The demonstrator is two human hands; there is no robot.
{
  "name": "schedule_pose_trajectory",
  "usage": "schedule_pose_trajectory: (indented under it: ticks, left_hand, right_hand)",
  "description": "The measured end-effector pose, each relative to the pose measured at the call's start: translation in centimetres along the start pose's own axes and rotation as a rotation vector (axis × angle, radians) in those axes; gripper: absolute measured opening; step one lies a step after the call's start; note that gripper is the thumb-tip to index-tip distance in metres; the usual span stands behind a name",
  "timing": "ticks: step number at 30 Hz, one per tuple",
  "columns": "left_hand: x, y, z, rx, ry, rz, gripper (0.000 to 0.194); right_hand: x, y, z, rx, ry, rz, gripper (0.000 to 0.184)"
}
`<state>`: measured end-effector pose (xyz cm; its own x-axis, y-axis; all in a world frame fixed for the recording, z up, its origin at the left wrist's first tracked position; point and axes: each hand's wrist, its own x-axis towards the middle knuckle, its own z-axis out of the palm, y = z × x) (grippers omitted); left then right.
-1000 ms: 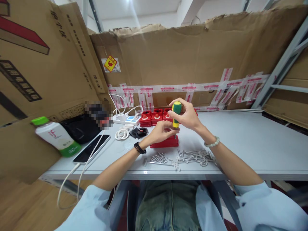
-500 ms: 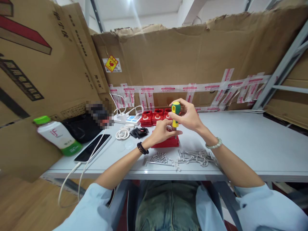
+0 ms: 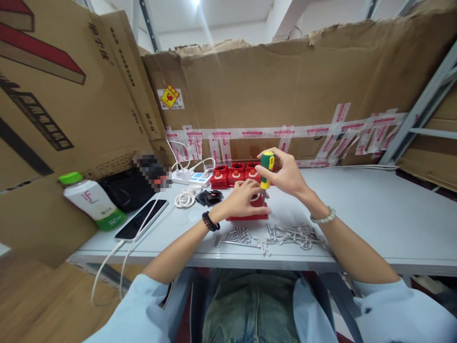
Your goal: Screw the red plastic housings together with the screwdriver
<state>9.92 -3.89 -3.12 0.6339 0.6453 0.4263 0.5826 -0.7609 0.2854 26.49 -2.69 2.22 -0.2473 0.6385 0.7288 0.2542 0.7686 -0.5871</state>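
Note:
A screwdriver (image 3: pixel 266 170) with a green and yellow handle stands almost upright in my right hand (image 3: pixel 285 172), its fingers closed round the grip. Its shaft points down at the right end of a red plastic housing (image 3: pixel 246 217) on the table. My left hand (image 3: pixel 243 202) lies over that housing and grips it, hiding most of its top; the fingertips are beside the shaft. Whether the tip sits in a screw is too small to tell. Close in front are a pile of small metal screws (image 3: pixel 240 235) and a heap of metal rods with chains (image 3: pixel 294 235).
Several red housings (image 3: pixel 235 175) stand in a row behind my hands. Left of them are a white power strip (image 3: pixel 192 178), a coiled white cable (image 3: pixel 184 200) and small black parts (image 3: pixel 209 197). A phone (image 3: pixel 142 220) and a bottle (image 3: pixel 93 202) stand farther left. Cardboard (image 3: pixel 250 90) walls the back.
The screwdriver handle has turned in my right hand, its yellow patch now facing right. My left fingers have shifted slightly by the shaft. The whole view has moved a little.

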Motion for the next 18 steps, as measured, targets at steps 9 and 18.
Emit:
schedule_pose_trajectory:
  ticks: [9, 18]
  left_hand:
    - [0.2, -0.6, -0.5, -0.097, -0.139, 0.094, 0.016]
    - [0.3, -1.2, -0.3, -0.131, -0.109, 0.143, 0.022]
  right_hand:
    - [0.0, -0.2, -0.4, 0.013, -0.049, 0.047, 0.026]
    - [0.1, -0.2, -0.3, 0.136, -0.042, 0.093, 0.027]
